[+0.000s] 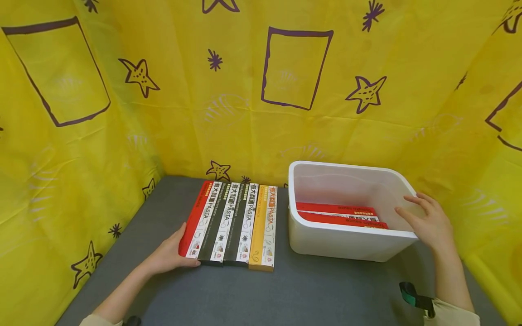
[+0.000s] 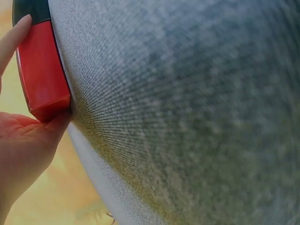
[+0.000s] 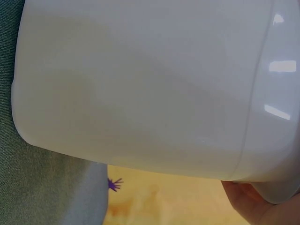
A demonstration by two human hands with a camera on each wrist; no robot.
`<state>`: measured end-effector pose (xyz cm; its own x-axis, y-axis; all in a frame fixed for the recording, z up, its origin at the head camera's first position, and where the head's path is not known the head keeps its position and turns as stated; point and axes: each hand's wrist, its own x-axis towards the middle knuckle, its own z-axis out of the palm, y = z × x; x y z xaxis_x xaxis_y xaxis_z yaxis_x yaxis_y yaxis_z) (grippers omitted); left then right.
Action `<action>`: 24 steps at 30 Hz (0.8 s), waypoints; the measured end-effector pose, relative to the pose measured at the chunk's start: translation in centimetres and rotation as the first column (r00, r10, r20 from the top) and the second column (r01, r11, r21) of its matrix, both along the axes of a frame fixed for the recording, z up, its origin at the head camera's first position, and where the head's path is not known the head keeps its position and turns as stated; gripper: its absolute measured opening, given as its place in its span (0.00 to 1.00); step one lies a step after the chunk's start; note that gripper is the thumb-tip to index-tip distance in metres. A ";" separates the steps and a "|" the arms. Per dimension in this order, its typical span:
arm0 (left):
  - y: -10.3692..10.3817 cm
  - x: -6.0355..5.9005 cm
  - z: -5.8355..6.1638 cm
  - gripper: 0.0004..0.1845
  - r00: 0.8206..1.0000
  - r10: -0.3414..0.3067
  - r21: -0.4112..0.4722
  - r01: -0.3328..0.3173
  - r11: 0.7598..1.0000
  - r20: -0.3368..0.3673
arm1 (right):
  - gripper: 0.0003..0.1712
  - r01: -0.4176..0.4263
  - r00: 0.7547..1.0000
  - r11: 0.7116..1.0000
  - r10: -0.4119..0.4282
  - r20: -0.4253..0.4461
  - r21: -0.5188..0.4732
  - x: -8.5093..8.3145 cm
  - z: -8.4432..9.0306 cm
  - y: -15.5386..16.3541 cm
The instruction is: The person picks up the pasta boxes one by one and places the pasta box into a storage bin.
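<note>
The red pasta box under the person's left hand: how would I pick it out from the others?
On the grey table, left of the white bin, four long pasta boxes lie side by side. The red pasta box is the leftmost, its near end held by the left hand. Its neighbours are two black boxes and an orange box; another red box lies inside the bin.

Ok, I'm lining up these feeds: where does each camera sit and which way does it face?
Head: looks forward and down at pasta boxes and white bin; both hands show, left hand, right hand.
Left wrist: low over the grey mat, sees the red box, fingers and palm.
Right wrist: beside the bin wall; fingertips show.
Shared: head and left wrist both see the red box.
</note>
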<state>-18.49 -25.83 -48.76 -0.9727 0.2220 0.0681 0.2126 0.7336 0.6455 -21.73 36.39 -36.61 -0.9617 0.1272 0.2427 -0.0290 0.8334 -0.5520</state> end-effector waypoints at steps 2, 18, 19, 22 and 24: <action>-0.1 0.0 -0.1 0.67 1.000 -0.002 -0.013 0.002 1.000 -0.012 | 0.35 0.000 1.000 1.000 0.000 0.003 0.002 0.0 0.0 0.0; -1.1 -0.2 0.1 0.66 0.997 -0.047 -0.070 0.043 0.997 -0.054 | 0.36 0.006 1.000 1.000 -0.006 0.019 -0.004 0.1 0.0 0.0; -1.2 -0.2 0.1 0.66 0.997 -0.048 -0.074 0.044 0.996 -0.055 | 0.36 0.006 1.000 1.000 -0.006 0.018 -0.004 0.0 0.0 0.0; -1.6 -0.3 0.0 0.66 0.997 -0.053 -0.081 0.049 0.996 -0.050 | 0.36 0.004 1.000 1.000 -0.004 0.018 -0.003 0.0 0.0 0.1; -1.7 -0.4 0.0 0.65 0.998 -0.057 -0.083 0.053 0.995 -0.038 | 0.36 0.002 1.000 1.000 -0.002 0.016 -0.006 0.0 0.0 0.1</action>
